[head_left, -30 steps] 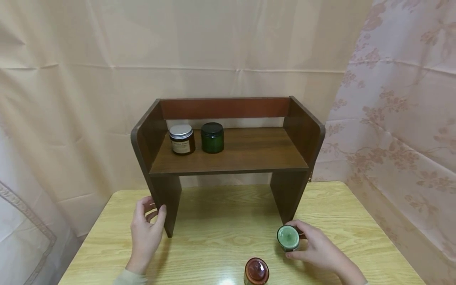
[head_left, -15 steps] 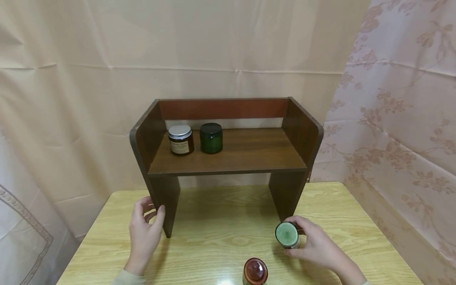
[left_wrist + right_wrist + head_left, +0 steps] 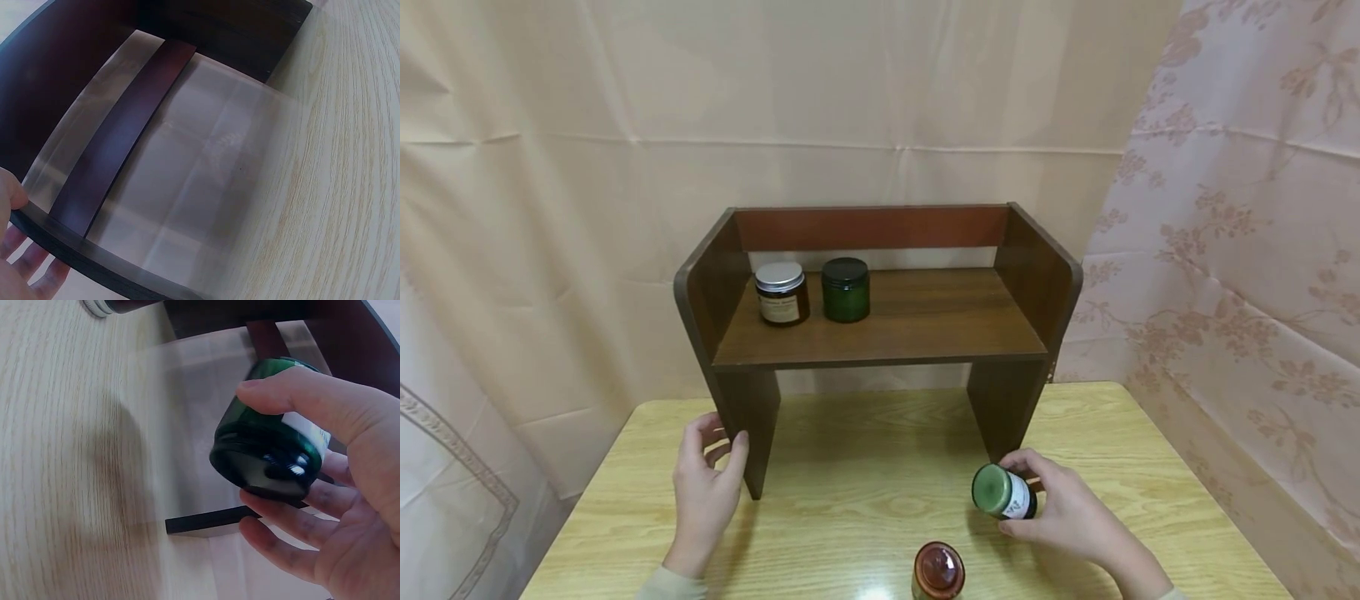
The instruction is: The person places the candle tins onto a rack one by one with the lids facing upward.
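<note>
A dark brown wooden shelf (image 3: pixel 880 362) stands on the table. At its left side panel, my left hand (image 3: pixel 703 487) grips the front edge between thumb and fingers; the left wrist view shows the fingers (image 3: pixel 28 259) on the panel's outer side. My right hand (image 3: pixel 1060 508) holds a green glass jar (image 3: pixel 1000 492) above the table, near the right panel's foot. This jar is tilted, its pale green base towards the head camera and its white label partly visible. In the right wrist view its black lid (image 3: pixel 259 465) points downward, with thumb and fingers around the jar.
On the shelf board stand an amber jar (image 3: pixel 781 307) with a silver lid and a green jar (image 3: pixel 846 296) with a black lid. Another amber jar (image 3: pixel 938 571) is at the table's near side, its glass base up. Curtains (image 3: pixel 880 83) hang behind and at the sides.
My right hand has tipped the green jar so its base turns leftward and its label comes into sight. The left hand stays on the shelf panel.
</note>
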`<state>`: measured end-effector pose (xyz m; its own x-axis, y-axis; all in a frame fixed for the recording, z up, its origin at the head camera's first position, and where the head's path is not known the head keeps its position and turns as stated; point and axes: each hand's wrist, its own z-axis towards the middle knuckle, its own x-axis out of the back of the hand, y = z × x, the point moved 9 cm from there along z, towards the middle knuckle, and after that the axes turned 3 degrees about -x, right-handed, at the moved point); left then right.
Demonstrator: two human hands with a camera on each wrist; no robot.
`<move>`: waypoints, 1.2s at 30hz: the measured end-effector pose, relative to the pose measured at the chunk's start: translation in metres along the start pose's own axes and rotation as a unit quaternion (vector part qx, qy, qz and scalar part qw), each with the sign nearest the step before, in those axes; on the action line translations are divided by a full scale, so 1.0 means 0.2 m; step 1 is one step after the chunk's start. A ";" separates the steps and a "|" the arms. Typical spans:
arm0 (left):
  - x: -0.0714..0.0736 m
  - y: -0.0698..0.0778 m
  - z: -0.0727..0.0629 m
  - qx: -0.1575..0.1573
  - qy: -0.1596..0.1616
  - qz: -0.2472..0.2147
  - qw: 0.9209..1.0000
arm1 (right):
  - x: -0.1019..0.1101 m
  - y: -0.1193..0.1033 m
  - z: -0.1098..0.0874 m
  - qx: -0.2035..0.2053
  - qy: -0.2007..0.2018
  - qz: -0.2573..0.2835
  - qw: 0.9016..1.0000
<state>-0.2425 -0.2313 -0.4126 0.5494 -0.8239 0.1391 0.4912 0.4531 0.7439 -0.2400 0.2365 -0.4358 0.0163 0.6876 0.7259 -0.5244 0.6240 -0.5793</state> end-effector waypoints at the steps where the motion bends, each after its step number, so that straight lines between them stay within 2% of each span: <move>1: 0.00 0.00 0.00 0.000 0.000 -0.001 1.000 | 0.00 0.00 0.00 -0.006 -0.001 -0.003 1.000; 10: 0.00 0.01 0.00 -0.001 -0.005 0.001 1.000 | 0.02 0.01 0.01 -0.040 -0.007 0.019 0.999; 19: 0.00 0.01 0.00 0.000 -0.006 0.001 1.000 | 0.05 0.01 0.01 -0.048 0.024 0.045 0.998; 28: -0.01 0.00 0.00 -0.002 -0.007 0.004 1.000 | 0.09 -0.02 0.01 -0.025 0.053 0.052 0.997; 32: 0.00 0.00 0.00 -0.002 -0.007 0.004 1.000 | 0.12 -0.03 0.01 -0.034 0.067 0.050 0.996; 36: 0.00 0.00 0.00 0.000 -0.007 0.004 1.000 | 0.14 -0.02 0.00 -0.061 0.071 0.062 0.994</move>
<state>-0.2433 -0.2306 -0.4123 0.5442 -0.8248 0.1537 0.4874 0.4599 0.7423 -0.2375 0.2521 -0.4129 0.0824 0.8025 0.5909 -0.4223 0.5652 -0.7087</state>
